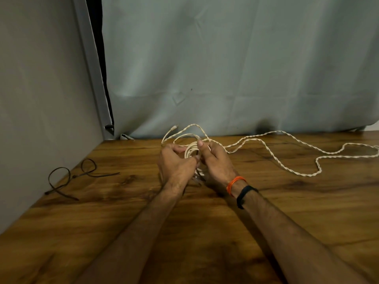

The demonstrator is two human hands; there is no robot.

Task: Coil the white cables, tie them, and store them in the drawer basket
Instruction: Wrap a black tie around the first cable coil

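Both hands (196,160) around white cable coil (191,149)

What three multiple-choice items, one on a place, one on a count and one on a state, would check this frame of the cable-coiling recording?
1. Where do the dark cable ties lie?
A. On the table's left side, near the wall
B. Under the right forearm
C. On top of the coil

2. How many dark cable ties are on the table?
A. One
B. Two
C. Four

3. What state is the white cable in?
A. Fully coiled and tied
B. Partly coiled, a long stretch loose
C. Stored in a basket

Answers:
1. A: the dark cable ties lie on the table far left of both hands.
2. B: two looped ties show there.
3. B: the left hand and right hand hold a coil, while the rest of the white cable trails loose to the right.
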